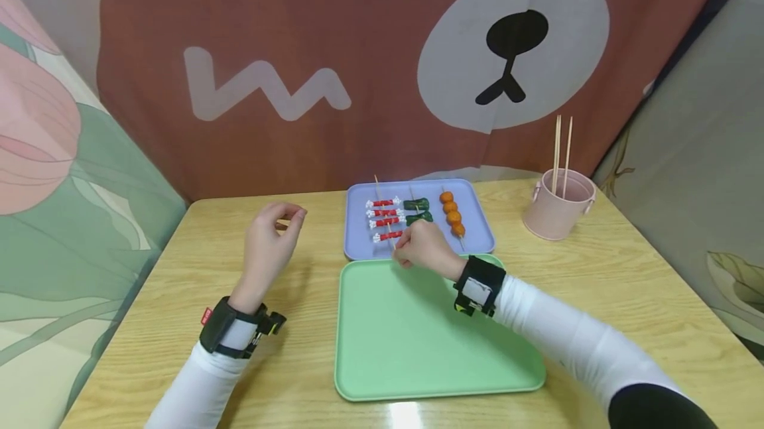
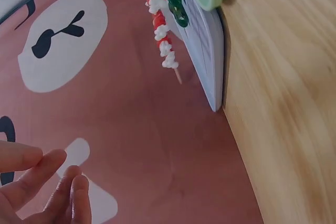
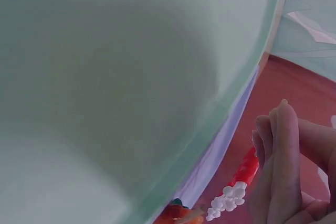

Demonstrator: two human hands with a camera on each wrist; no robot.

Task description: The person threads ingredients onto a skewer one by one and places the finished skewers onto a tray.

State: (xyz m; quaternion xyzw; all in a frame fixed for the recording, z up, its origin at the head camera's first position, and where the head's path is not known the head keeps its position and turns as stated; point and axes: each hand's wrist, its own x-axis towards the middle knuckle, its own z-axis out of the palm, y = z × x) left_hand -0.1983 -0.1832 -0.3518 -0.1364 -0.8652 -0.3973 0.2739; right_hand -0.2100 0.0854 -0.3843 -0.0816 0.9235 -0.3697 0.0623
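My right hand (image 1: 426, 246) pinches the near end of a skewer (image 1: 384, 213) threaded with red pieces that have white frilly ends. In the left wrist view the skewer (image 2: 159, 19) stands clear above the lavender tray (image 2: 206, 51), its bare stick tip pointing to the back. On that lavender tray (image 1: 356, 223) lie a skewer of dark green pieces (image 1: 416, 204) and a skewer of orange balls (image 1: 450, 207). My right fingers partly cover the green one. Left of the trays, my left hand (image 1: 267, 253) hovers over the table, fingers loosely bent, holding nothing.
A green tray (image 1: 436, 343) lies in front of the lavender one, under my right wrist. At the back right stands a pink bucket (image 1: 552, 213) with several thin wooden sticks (image 1: 557, 150). A curtain with a bear's face (image 1: 382, 144) hangs behind the wooden table (image 1: 621, 309).
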